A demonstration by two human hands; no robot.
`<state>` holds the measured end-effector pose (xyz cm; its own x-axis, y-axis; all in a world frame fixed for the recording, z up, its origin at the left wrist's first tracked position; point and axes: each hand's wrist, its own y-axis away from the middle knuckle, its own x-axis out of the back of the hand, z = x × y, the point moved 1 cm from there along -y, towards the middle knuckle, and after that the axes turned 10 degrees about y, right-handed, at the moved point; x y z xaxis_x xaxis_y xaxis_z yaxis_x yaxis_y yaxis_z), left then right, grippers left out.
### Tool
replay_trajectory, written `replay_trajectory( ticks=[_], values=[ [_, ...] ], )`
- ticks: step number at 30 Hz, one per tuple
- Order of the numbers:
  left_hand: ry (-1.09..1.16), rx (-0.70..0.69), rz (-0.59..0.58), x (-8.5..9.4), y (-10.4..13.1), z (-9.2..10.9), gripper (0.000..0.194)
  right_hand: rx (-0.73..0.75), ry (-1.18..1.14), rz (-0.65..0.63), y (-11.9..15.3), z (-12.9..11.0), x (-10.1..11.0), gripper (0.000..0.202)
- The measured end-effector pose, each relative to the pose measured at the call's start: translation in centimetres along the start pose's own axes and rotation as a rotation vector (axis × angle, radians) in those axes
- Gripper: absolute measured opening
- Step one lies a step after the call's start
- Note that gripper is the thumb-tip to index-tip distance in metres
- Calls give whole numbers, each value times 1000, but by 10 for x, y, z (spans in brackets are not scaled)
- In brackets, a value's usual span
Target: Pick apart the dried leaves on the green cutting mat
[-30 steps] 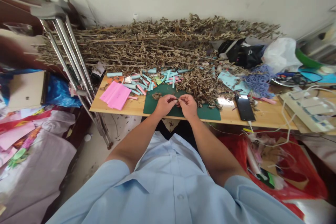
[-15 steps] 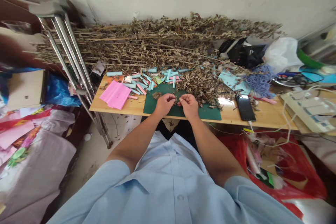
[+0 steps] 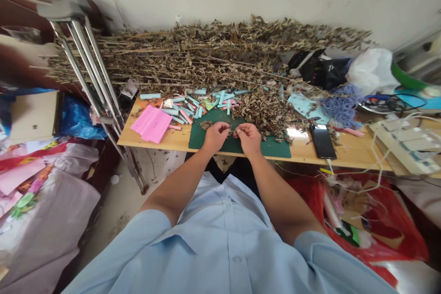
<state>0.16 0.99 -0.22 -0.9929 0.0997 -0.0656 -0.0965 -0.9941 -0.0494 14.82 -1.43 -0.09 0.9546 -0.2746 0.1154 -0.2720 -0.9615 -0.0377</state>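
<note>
My left hand (image 3: pixel 217 136) and my right hand (image 3: pixel 248 138) face each other over a green cutting mat (image 3: pixel 275 149), fingertips pinched and a small gap between them. Whatever lies in either pinch is too small to name, though dark crumbs show near the right fingertips. Just beyond the left hand sits a little clump of crushed dried leaf (image 3: pixel 206 125). A heap of dry brown leaves (image 3: pixel 265 110) covers the mat's far right part, behind my right hand. Blue and pink paper rolls (image 3: pixel 195 109) lie scattered behind the mat's left side.
Long dried leafy stalks (image 3: pixel 206 64) line the wall. Pink paper sheets (image 3: pixel 151 125) lie at the table's left, beside metal crutches (image 3: pixel 96 64). To the right are a phone (image 3: pixel 323 141) with a cable, purple string (image 3: pixel 341 105) and a power strip (image 3: pixel 409 142). A red bag (image 3: pixel 406 234) stands below.
Both hands stay nearly in place, still pinched. The fingertips have shifted very slightly, with the gap between them a little wider.
</note>
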Motion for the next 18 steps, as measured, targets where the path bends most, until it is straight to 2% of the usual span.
replay_trajectory(
  ticks=[7, 13, 18],
  values=[
    [-108, -46, -24, 1, -1, 2, 12, 57, 97, -62, 4, -2, -3, 23],
    [-123, -98, -75, 0, 2, 8, 16, 61, 100, -42, 2, 3, -5, 24],
    [-126, -111, -110, -3, 3, 5, 24, 38, 110, -30, 2, 5, -5, 25]
  ],
)
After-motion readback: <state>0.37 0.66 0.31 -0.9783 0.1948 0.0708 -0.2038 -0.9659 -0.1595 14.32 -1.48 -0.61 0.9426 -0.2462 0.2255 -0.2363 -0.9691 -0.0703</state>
